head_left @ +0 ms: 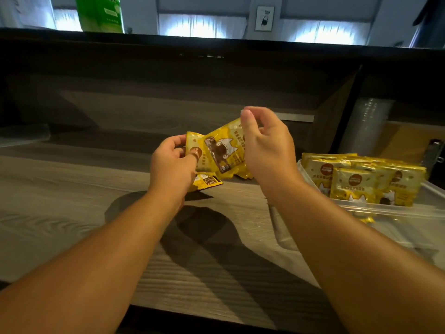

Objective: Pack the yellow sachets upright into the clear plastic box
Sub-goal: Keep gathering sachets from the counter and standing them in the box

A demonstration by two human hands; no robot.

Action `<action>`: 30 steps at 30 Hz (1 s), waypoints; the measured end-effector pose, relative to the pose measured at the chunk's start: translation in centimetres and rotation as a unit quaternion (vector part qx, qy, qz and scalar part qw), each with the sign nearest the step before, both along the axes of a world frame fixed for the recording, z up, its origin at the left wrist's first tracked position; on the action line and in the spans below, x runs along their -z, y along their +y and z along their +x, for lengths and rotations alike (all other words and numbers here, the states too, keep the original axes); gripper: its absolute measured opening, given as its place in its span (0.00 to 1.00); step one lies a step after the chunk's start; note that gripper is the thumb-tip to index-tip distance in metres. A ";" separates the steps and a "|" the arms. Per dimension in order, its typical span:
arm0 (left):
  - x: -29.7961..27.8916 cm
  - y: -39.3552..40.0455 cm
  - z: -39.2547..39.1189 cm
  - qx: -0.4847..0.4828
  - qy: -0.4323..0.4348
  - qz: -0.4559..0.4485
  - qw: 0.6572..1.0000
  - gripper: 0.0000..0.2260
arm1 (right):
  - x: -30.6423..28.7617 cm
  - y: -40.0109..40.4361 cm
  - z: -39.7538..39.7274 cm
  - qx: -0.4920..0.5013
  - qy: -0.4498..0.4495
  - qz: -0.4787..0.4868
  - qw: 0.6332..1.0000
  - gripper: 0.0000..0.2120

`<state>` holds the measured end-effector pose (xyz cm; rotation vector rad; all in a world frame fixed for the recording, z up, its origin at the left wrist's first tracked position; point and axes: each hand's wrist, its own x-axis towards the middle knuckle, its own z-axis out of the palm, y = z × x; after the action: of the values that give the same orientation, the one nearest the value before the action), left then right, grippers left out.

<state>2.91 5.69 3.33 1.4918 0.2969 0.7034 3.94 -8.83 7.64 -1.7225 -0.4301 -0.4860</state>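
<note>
Partly behind the right hand [266, 150], a sachet [222, 153], grip unclear.

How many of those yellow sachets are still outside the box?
3 that I can see: two sachets held between the left hand and right hand, one sachet lying on the table beneath. More may be hidden.

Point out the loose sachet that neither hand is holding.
It is the sachet lying flat on the wooden counter, just under the left hand. The other two loose ones are held above it, fanned out.
</note>
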 end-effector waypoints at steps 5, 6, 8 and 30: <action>-2.0 -2.6 -0.1 0.018 -0.040 0.002 0.999 0.10 | -1.5 -5.1 -0.7 0.003 0.011 -0.031 0.999 0.21; -2.7 -3.5 -0.1 0.028 -0.050 0.023 0.998 0.10 | -1.9 -6.5 -0.8 0.016 -0.005 -0.041 0.999 0.18; -4.0 -5.4 0.0 0.054 -0.067 0.072 0.994 0.11 | -2.7 -9.5 -1.0 0.031 -0.033 -0.043 0.998 0.12; -7.6 -20.7 2.7 0.210 0.045 0.524 0.824 0.07 | -2.7 -27.3 -0.2 0.158 -0.006 -0.268 0.950 0.10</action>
<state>5.58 -14.98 10.90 2.5346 -0.4429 0.4215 3.75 -36.15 10.33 -2.3354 -0.3099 -0.6494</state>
